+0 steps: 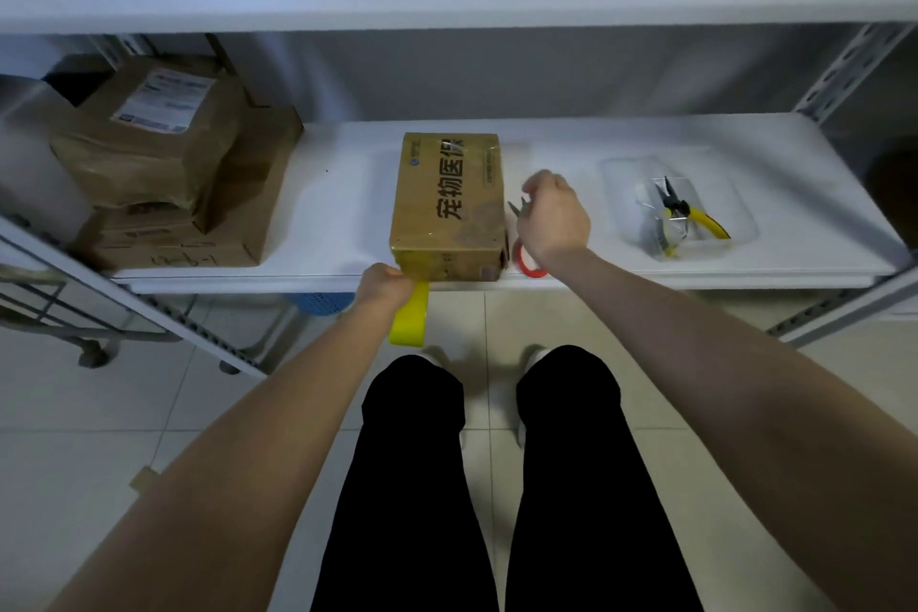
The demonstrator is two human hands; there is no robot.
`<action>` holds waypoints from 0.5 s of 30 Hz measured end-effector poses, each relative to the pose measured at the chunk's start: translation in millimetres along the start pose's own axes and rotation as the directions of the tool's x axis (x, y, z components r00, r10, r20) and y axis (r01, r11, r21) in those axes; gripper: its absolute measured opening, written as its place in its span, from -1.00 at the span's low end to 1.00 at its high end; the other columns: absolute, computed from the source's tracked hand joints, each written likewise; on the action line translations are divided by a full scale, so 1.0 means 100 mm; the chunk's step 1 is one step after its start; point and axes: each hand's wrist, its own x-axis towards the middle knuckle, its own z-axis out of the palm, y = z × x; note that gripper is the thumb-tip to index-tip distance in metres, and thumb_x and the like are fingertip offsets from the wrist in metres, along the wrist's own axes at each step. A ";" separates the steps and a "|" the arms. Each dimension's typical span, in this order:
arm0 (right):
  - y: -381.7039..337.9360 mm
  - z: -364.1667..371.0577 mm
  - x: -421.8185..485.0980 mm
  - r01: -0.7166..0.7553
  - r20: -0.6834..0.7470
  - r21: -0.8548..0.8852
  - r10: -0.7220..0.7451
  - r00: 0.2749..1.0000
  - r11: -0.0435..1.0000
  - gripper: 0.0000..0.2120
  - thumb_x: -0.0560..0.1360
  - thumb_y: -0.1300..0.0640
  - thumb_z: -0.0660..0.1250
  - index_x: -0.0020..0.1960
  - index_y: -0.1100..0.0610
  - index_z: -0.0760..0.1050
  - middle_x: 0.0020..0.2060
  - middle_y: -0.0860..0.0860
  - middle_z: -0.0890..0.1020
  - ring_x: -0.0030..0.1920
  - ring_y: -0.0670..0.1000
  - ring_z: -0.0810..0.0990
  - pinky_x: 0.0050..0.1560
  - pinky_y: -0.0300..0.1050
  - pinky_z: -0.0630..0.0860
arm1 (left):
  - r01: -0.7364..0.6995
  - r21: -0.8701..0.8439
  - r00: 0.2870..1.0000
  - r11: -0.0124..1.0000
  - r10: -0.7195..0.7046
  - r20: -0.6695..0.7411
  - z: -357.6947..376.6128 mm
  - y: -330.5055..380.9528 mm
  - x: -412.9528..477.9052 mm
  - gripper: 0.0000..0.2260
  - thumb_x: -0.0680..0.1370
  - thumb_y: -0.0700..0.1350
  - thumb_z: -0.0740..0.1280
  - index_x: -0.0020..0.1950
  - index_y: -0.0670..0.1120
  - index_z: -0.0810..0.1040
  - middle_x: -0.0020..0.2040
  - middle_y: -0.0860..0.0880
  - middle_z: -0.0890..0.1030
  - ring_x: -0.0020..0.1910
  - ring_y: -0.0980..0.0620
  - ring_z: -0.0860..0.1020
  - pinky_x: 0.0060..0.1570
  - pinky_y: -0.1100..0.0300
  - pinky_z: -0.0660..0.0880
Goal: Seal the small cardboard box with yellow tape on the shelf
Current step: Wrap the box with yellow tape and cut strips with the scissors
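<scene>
Shelf [347, 194] holds one small cardboard box [449, 199], left hand [385, 286] gripping one yellow tape roll [410, 316] at its near corner, right hand [551, 219] curled round one pair of scissors [515, 208] beside it.

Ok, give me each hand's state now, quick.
Left hand: holds the yellow tape roll at the box's near corner.
Right hand: curled over the scissors; grip cannot be told.

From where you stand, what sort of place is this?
Likely a storeroom or packing room: white metal shelving, stacked taped parcels with a shipping label, and a small cardboard box being sealed with yellow tape.
</scene>
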 end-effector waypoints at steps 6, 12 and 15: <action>0.41 0.24 -0.01 -0.089 0.344 -0.324 0.204 0.917 0.942 -0.54 0.53 -0.11 0.10 0.25 0.18 0.44 0.12 0.13 0.48 0.15 0.14 0.48 -0.05 -0.05 0.42 | 0.010 0.043 0.999 0.999 -0.008 -0.047 0.06 0.00 0.05 -0.85 0.51 -0.25 0.21 -0.23 -0.16 0.51 -0.14 -0.17 0.53 -0.12 -0.07 0.49 -0.12 0.18 0.39; 0.47 0.18 0.03 -0.320 0.322 -0.197 0.369 0.872 0.927 -0.50 0.45 -0.06 0.38 0.23 0.24 0.40 0.07 0.10 0.53 0.12 0.10 0.56 -0.10 -0.13 0.44 | 0.016 0.069 0.997 0.998 -0.011 -0.075 0.06 -0.07 0.12 -0.79 0.54 -0.16 0.28 0.10 -0.20 0.61 0.19 -0.15 0.59 0.19 -0.14 0.54 0.21 0.15 0.46; 0.55 0.14 -0.01 -0.252 0.355 -0.245 0.328 0.875 0.936 -0.53 0.39 -0.06 0.45 0.16 0.22 0.49 -0.08 0.05 0.55 0.01 0.05 0.59 -0.17 -0.17 0.49 | 0.006 0.110 0.995 0.994 0.005 -0.103 0.06 -0.04 0.10 -0.75 0.58 -0.15 0.26 0.19 -0.23 0.57 0.25 -0.17 0.55 0.26 -0.12 0.47 0.06 0.29 0.32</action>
